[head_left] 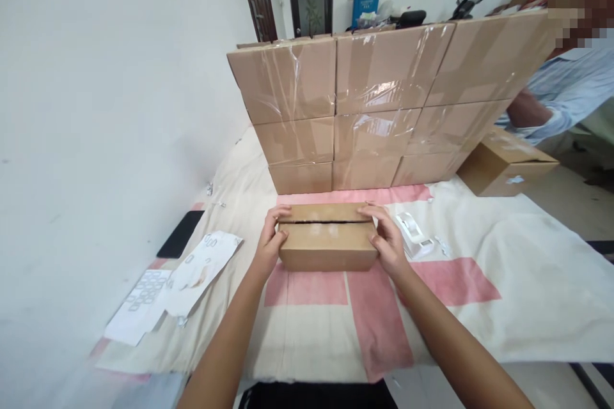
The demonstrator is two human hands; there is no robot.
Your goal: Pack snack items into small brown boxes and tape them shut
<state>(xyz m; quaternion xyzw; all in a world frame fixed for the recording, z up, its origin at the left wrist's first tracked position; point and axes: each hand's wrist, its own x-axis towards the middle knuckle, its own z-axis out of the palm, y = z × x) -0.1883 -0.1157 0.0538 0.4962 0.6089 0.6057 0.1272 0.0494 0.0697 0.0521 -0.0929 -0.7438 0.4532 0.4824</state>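
Observation:
In front of me on the cloth-covered table is a small brown cardboard box (328, 259). Its two top flaps are folded inward, with a narrow dark gap between them. My left hand (272, 239) grips the box's left end, thumb on the near flap and fingers at the far one. At the right end my right hand (386, 239) holds it the same way. Close to my right hand lies a white tape dispenser (413, 236) with a roll in it.
Stacked taped cartons (378, 115) form a wall behind the box. Another cardboard box (503, 169) sits at the right, near a person's sleeve (570, 92). On the left lie a black phone (181, 234) and white sheets (199, 275) with stickers, beside the wall.

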